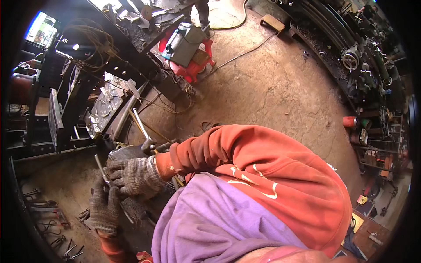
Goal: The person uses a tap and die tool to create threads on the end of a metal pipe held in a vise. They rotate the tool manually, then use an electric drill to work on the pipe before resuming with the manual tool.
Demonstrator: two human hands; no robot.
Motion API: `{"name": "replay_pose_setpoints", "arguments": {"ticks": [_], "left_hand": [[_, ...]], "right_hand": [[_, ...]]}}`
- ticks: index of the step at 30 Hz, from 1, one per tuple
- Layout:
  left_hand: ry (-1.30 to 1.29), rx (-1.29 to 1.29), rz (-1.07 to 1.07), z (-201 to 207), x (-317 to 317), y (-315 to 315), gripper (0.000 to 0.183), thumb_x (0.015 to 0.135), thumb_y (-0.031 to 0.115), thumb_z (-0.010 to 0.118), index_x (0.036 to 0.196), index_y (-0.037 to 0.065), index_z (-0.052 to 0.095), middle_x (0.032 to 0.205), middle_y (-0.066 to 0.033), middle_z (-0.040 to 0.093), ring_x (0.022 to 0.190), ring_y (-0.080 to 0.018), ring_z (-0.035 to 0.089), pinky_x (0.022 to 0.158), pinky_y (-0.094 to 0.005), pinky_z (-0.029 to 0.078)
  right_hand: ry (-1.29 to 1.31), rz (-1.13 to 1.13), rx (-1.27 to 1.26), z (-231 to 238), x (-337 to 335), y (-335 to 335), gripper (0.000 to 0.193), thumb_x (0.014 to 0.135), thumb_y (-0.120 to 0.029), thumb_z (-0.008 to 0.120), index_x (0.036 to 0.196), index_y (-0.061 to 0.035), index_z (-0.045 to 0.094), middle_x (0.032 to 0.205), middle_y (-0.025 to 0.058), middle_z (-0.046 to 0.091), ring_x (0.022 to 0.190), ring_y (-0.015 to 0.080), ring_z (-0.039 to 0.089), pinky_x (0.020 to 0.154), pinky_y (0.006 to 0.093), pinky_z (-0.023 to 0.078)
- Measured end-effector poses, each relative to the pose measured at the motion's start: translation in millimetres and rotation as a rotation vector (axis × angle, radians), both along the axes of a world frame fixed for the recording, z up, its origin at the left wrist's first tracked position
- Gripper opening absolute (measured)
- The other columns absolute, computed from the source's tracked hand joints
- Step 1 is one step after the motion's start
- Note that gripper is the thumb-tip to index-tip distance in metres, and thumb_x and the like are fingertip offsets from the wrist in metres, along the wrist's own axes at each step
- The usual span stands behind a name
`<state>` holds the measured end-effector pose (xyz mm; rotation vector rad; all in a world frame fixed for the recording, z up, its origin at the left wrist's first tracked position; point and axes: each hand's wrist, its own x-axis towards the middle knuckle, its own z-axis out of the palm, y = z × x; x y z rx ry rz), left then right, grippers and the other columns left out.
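Head view, looking down at my own two gloved hands, both low on the left side. Thin metal rod is the thing I'm busy with: it slants past both hands, one end poking out up and to the left, the other coming out below. My right hand, in a striped knit glove, reaches across with its fingers bent and the tips right up at the rod. My left hand comes up from below, thumb and fingers spread a bit near the rod's middle. Gloves overlap it there, so honestly can't tell which hand has it pinched, or how tightly.

Just beyond my right glove there's a grey metal block, with a shiny bar slanting up near it. Pliers lie on the floor down to the left. Farther off, a grey box sits on a red stand, near a surface cluttered with metal bits. Orange sleeve on my right arm, purple cloth over my front.
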<state>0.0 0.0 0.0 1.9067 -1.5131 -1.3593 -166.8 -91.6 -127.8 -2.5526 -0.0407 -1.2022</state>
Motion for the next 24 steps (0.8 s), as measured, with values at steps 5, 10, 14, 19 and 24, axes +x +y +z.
{"name": "replay_pose_setpoints", "arguments": {"ticks": [5,10,14,19,24], "left_hand": [[0.225,-0.19,0.39,9.0,-30.8,8.6,0.052,0.101,0.005,0.054,0.151,-0.005,0.044,0.131,-0.0164,0.065,0.112,-0.0204,0.065,0.095,-0.0306,0.054],[0.237,-0.202,0.342,6.1,-18.5,35.3,0.056,0.097,-0.002,0.052,0.152,-0.003,0.045,0.131,-0.0154,0.066,0.11,-0.0168,0.065,0.093,-0.0305,0.054],[-0.516,-0.389,-0.182,16.5,-32.6,32.4,0.064,0.088,-0.007,0.058,0.15,0.008,0.053,0.117,-0.0134,0.069,0.102,-0.0233,0.067,0.089,-0.0367,0.054],[-1.094,-0.949,-0.604,24.5,-31.9,-6.7,0.056,0.081,0.008,0.074,0.137,0.012,0.067,0.108,-0.0172,0.07,0.102,-0.0368,0.067,0.093,-0.046,0.052],[-0.728,-0.244,-0.487,47.0,-28.3,-8.0,0.046,0.088,0.009,0.07,0.133,0.004,0.065,0.117,-0.0171,0.067,0.111,-0.0332,0.068,0.098,-0.0437,0.052]], "right_hand": [[-0.145,0.062,0.116,-4.5,7.7,2.5,0.052,0.064,-0.038,0.079,0.108,-0.0116,0.071,0.119,0.0122,0.069,0.118,0.0356,0.062,0.115,0.058,0.036],[-0.166,0.014,0.116,-1.3,3.9,4.5,0.046,0.067,-0.041,0.078,0.105,-0.0168,0.074,0.109,0.0049,0.072,0.112,0.0294,0.065,0.109,0.0519,0.038],[-0.101,0.06,0.087,5.0,2.9,4.4,0.041,0.069,-0.04,0.076,0.103,-0.0161,0.075,0.107,0.0053,0.073,0.11,0.0289,0.065,0.11,0.0504,0.037],[0.027,0.054,0.084,0.5,-1.3,-2.5,0.03,0.071,-0.036,0.072,0.092,-0.0143,0.077,0.098,0.0058,0.074,0.103,0.0307,0.068,0.108,0.0485,0.042],[-0.197,0.014,0.028,-1.5,4.3,7.3,0.03,0.07,-0.036,0.072,0.087,-0.0127,0.077,0.1,0.0071,0.074,0.109,0.0315,0.066,0.107,0.0491,0.043]]}}
